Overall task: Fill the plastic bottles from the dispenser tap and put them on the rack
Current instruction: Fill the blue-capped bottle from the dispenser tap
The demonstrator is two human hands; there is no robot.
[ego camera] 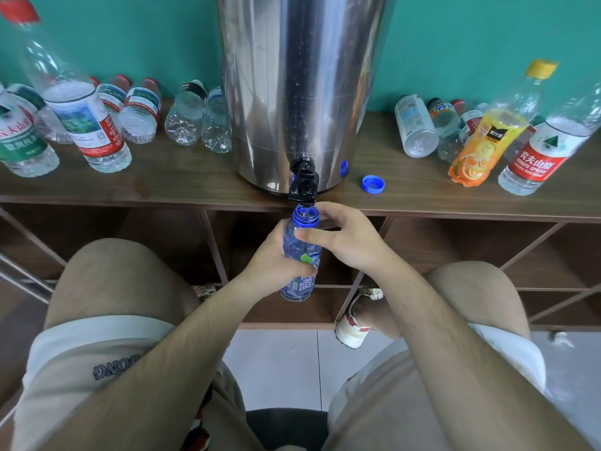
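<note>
The left hand point(274, 255) grips the middle of the open blue bottle point(305, 283) under the black tap point(304, 183); the right hand point(346, 239) holds its neck

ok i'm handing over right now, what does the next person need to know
Left hand grips the blue bottle by the body; right hand holds its neck, mouth right under the tap.
Cap lies on the shelf beside the dispenser.
Done: uncapped, lined up. Flow and fill level unclear.
Left: fill, cap, rack it, then the empties lying on the shelf.
</note>
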